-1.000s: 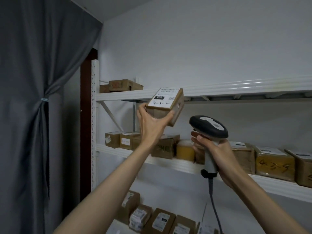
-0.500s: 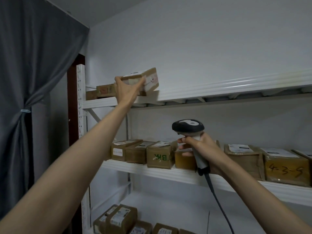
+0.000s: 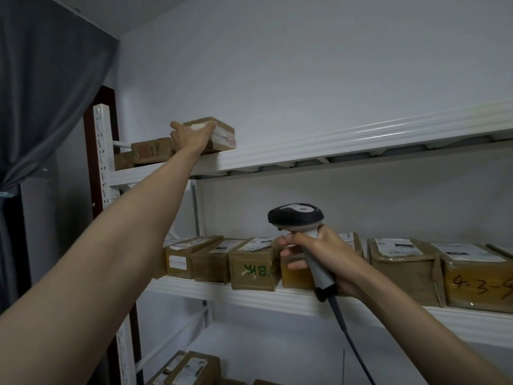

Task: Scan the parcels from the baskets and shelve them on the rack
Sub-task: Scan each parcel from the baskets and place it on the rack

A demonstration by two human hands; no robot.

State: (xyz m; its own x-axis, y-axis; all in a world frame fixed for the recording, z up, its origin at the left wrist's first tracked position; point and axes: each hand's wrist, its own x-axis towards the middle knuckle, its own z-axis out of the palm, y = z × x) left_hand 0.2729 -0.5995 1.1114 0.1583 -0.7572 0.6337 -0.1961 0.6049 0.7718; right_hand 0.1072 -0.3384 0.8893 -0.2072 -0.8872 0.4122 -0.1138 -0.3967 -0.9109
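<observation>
A brown cardboard parcel (image 3: 223, 134) with a white label sits on the top shelf (image 3: 291, 154) of the white rack. My left hand (image 3: 191, 134) reaches up and grips the parcel's near left end, thumb on one side and fingers over the top. Two other brown parcels (image 3: 150, 150) lie just left of it on the same shelf. My right hand (image 3: 313, 251) holds a black and grey barcode scanner (image 3: 297, 215) by its handle in front of the middle shelf, its cable hanging down.
The middle shelf (image 3: 277, 298) carries a row of several taped parcels, one marked 4-3-9 (image 3: 477, 279). More parcels (image 3: 186, 368) lie on the lower shelf. A grey curtain (image 3: 41, 93) hangs at the left beside the rack's upright post (image 3: 104, 162).
My left hand has lifted the parcel from in front of the scanner up onto the top shelf and set it flat there. The scanner hand has stayed at middle-shelf height.
</observation>
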